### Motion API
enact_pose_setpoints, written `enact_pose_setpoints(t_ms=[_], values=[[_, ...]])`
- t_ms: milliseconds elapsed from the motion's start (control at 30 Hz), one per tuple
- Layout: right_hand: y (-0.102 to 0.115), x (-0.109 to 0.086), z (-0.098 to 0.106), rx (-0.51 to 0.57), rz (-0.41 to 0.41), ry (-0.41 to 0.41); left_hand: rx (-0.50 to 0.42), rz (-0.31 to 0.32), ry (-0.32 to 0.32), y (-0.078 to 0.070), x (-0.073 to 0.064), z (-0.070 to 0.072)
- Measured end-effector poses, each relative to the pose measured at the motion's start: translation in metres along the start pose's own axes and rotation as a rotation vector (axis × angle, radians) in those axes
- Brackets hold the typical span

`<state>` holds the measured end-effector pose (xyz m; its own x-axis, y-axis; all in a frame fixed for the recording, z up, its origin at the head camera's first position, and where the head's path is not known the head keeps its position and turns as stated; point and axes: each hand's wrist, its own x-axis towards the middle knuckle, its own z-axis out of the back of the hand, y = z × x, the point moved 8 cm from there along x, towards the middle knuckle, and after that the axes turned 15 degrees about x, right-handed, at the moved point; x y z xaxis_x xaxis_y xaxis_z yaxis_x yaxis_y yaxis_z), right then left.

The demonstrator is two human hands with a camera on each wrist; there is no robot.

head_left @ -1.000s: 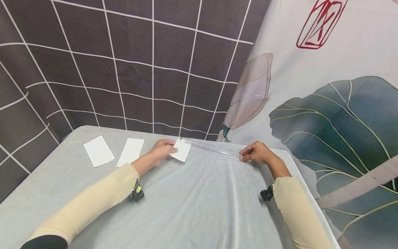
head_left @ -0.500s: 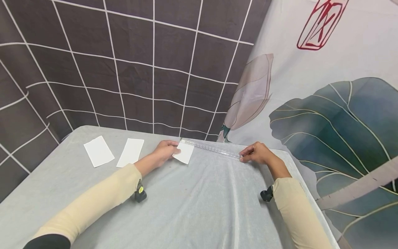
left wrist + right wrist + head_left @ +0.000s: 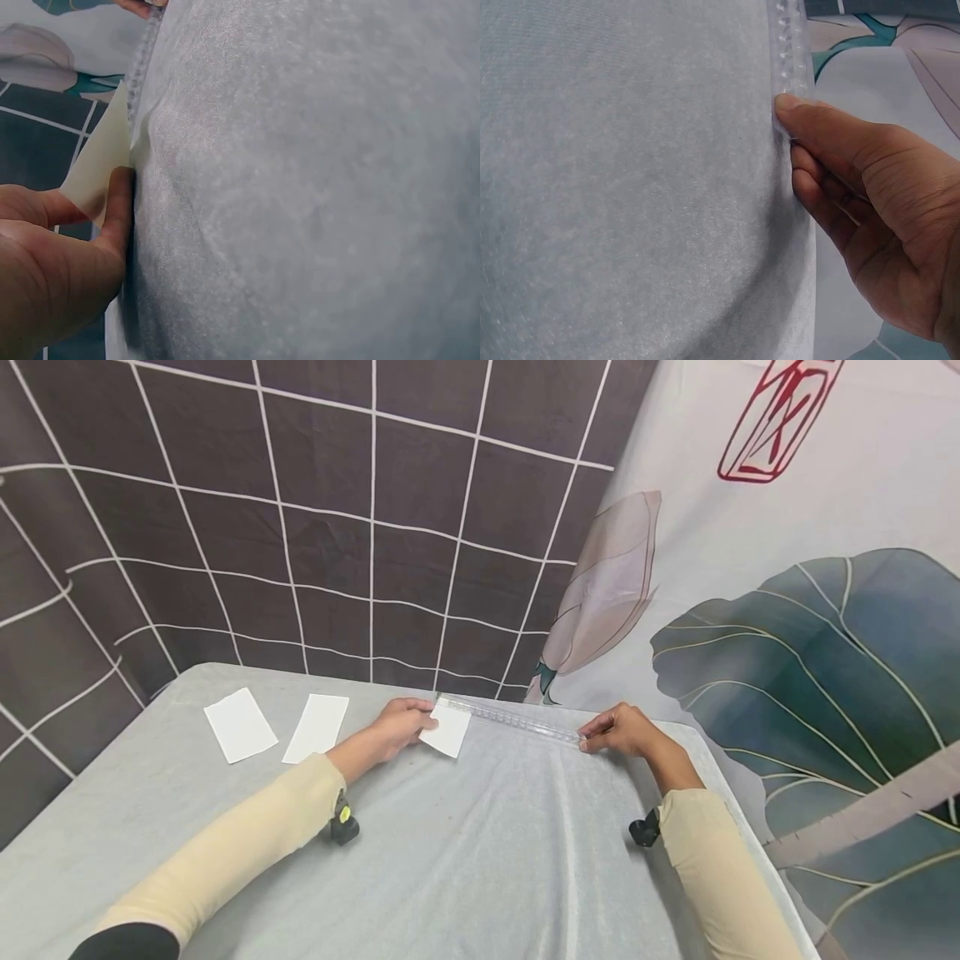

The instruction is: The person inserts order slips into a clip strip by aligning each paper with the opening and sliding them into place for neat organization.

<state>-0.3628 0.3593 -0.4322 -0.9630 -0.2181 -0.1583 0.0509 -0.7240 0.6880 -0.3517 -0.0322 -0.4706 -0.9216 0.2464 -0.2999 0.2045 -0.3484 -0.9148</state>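
My left hand (image 3: pixel 401 727) pinches a small white card (image 3: pixel 447 729) by its left edge. In the left wrist view the card (image 3: pixel 101 154) stands tilted, with the thumb on one face and fingers behind it. A long, narrow clear plastic strip (image 3: pixel 517 720) with a row of small bumps or cells runs along the back of the table. The card overlaps its left end. At the strip's other end, my right hand (image 3: pixel 618 728) pinches it between thumb and fingers; the right wrist view shows the thumb on top of the strip (image 3: pixel 789 60).
Two more white cards, a wider one (image 3: pixel 240 725) and a narrower one (image 3: pixel 317 727), lie on the left of the table. A pale grey cloth (image 3: pixel 480 860) covers the tabletop. Behind hang a dark gridded curtain (image 3: pixel 322 543) and a leaf-printed one (image 3: pixel 750 652).
My left hand has shifted slightly right with the card, along the clear strip. The right hand keeps its hold on the strip's right end.
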Motion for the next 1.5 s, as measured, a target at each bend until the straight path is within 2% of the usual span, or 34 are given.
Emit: enact_pose_setpoints(t_ms=[333,733,967,1267,1500], values=[[0.0001,-0.0008,0.0000,0.024,0.016,0.003,-0.024,-0.019,0.048,-0.0011,0.0036,-0.0028],[0.0003,0.0007,-0.0008,0.026,0.031,0.015,-0.038,0.000,0.075,-0.0015,0.0035,-0.0039],[0.0007,0.0012,-0.0008,0.021,0.029,0.014,-0.079,0.001,0.065,-0.0033,0.0050,-0.0075],[0.0001,0.0025,-0.0020,0.032,0.018,0.017,-0.060,-0.002,0.043,-0.0037,0.0032,-0.0069],[0.0009,0.0015,-0.0007,0.041,0.007,0.012,-0.089,-0.002,0.039,-0.0061,0.0027,-0.0092]])
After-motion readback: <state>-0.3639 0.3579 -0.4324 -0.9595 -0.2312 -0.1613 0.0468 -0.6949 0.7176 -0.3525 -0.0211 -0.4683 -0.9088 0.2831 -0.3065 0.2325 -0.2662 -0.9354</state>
